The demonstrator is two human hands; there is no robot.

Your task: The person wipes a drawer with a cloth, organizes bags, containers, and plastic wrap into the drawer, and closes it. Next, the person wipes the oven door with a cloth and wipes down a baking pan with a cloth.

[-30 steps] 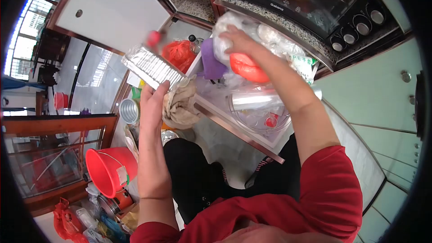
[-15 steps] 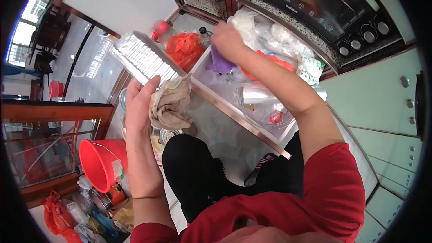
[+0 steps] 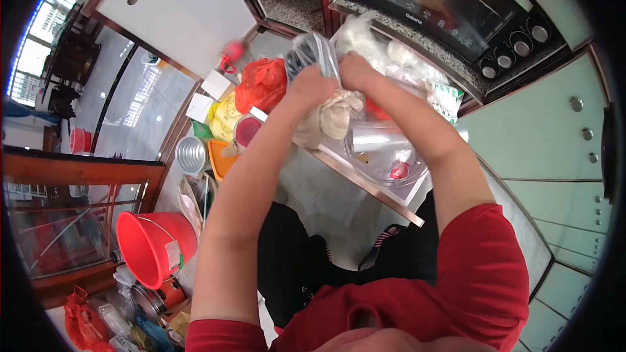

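Note:
My left hand [image 3: 313, 86] is closed around a clear plastic-wrapped pack [image 3: 312, 51] with shiny ridged contents. A crumpled beige cloth [image 3: 338, 116] hangs below the same hand, gripped along with the pack. Both are over the left end of the pulled-out drawer [image 3: 365, 179]. My right hand [image 3: 357, 72] is beside the pack, fingers curled at the drawer's back left; what they hold is hidden. White plastic bags [image 3: 355, 36] lie just behind it. In the drawer are a clear roll [image 3: 378, 139], a clear round lid or bowl [image 3: 372, 166] and a small red-wrapped item [image 3: 399, 170].
A Galanz oven [image 3: 437, 13] stands above the drawer. To the left are a red bag [image 3: 261, 85], a yellow bag [image 3: 225, 116], a metal tin [image 3: 192, 155] and an orange container [image 3: 220, 158]. A red bucket [image 3: 153, 248] sits at lower left.
My left hand has carried the pack and cloth from the left to above the drawer, turning the pack. My right hand has shifted right; the purple bag near it is now out of sight.

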